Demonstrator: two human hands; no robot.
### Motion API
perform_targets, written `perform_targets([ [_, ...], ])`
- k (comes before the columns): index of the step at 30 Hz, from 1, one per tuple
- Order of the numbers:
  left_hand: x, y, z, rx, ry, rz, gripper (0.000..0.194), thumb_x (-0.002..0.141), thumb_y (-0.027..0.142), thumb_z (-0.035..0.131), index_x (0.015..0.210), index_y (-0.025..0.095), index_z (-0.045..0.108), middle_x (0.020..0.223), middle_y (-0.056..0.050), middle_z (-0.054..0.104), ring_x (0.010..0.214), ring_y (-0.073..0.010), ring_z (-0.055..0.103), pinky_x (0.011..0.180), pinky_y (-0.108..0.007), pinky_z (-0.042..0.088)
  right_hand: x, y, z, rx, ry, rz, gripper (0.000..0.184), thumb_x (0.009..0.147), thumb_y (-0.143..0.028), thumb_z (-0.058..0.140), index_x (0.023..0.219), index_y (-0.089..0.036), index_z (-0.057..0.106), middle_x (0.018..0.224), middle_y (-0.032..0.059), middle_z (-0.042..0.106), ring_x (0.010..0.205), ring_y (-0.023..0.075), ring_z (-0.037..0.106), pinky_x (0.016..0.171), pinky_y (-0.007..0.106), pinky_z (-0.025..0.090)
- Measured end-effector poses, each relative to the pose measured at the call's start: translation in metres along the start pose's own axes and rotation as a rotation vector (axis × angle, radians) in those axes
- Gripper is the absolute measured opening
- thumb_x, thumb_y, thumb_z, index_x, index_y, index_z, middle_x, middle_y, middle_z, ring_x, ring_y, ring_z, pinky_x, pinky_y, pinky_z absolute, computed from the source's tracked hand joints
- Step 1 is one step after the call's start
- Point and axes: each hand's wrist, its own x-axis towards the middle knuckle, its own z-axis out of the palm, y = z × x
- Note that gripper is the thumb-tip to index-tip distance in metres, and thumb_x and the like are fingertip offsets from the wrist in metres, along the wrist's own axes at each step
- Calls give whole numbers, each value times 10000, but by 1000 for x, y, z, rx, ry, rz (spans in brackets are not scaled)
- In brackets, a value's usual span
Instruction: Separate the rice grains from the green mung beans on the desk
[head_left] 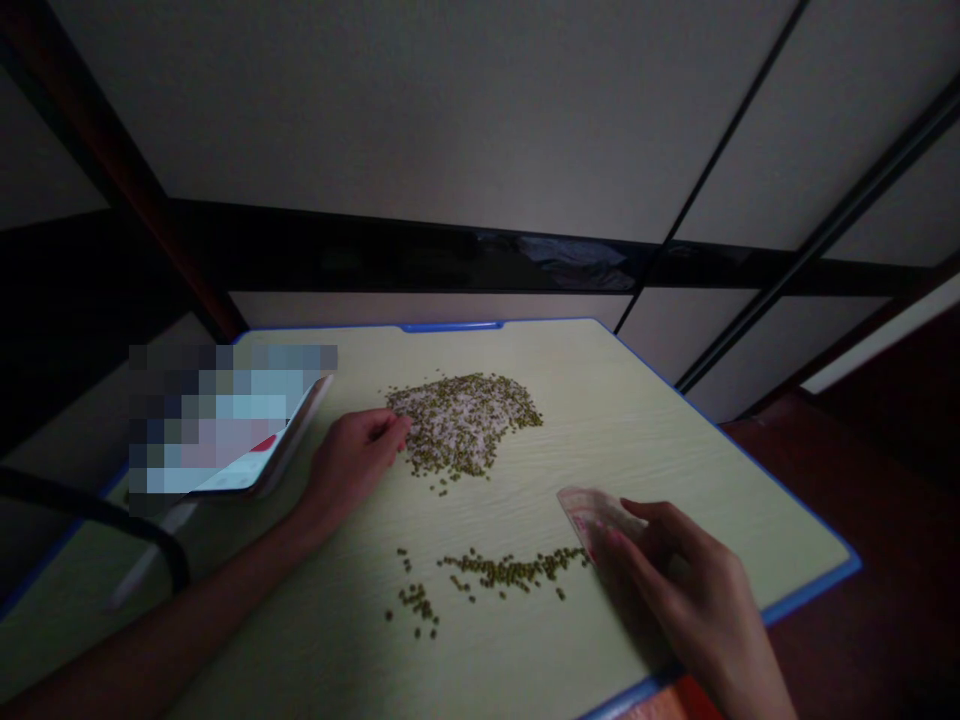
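Observation:
A wide pile of small green beans mixed with pale grains, perhaps rice [465, 415], lies on the light wooden tabletop [645, 420]. My left hand [360, 450] rests at the pile's left edge, its thumb and fingertips pinched together; what is between them is too small to tell. Nearer to me a loose row of green beans [510, 570] runs across the table, with a few scattered at its left end. At the row's right end my right hand [682, 580] grips a thin, partly see-through piece with reddish print [592, 510], perhaps a plastic bag or cup.
On the left a tablet [277, 450] with a lit, partly blurred screen leans at an angle. A white pen-like stick [150, 555] lies near a dark curved bar [97, 510]. Blue trim [814, 590] edges the table. Pale cabinet panels [450, 120] stand behind it.

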Motion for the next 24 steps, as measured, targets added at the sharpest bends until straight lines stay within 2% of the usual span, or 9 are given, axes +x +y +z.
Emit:
perform_targets([
  [3, 1, 0, 0, -5, 5, 2, 316, 704, 408, 415, 471, 197, 447, 385, 59, 391, 404, -107, 400, 437, -231, 261, -3, -13, 10, 39, -64, -2, 289, 744, -416, 497, 830, -156, 589, 463, -15, 471, 426, 137, 464, 428, 254, 351],
  [9, 1, -4, 1, 12, 10, 30, 321, 711, 413, 410, 484, 193, 464, 391, 54, 406, 416, -109, 420, 438, -227, 256, -11, -36, 31, 54, -104, -58, 214, 742, -374, 498, 773, -179, 581, 478, 4, 501, 448, 155, 475, 449, 267, 336],
  [12, 1, -4, 1, 12, 3, 34, 324, 712, 416, 406, 485, 192, 463, 390, 57, 397, 412, -109, 410, 438, -227, 255, -15, -44, 37, 38, -58, -87, 167, 738, -340, 503, 751, -189, 574, 463, -8, 495, 455, 163, 481, 467, 270, 326],
  [21, 0, -1, 1, 26, 15, 12, 318, 704, 415, 407, 476, 198, 452, 386, 59, 383, 417, -110, 400, 440, -229, 246, -24, -68, 52, 73, -74, -186, 29, 715, -221, 516, 715, -193, 526, 501, -19, 525, 532, 179, 520, 613, 311, 344],
  [24, 0, -3, 1, 30, 28, 26, 316, 700, 418, 409, 480, 197, 461, 391, 57, 396, 427, -112, 406, 442, -228, 245, -27, -77, 57, 99, -89, -158, 28, 714, -207, 504, 701, -187, 518, 486, -28, 500, 512, 172, 507, 655, 342, 346],
])
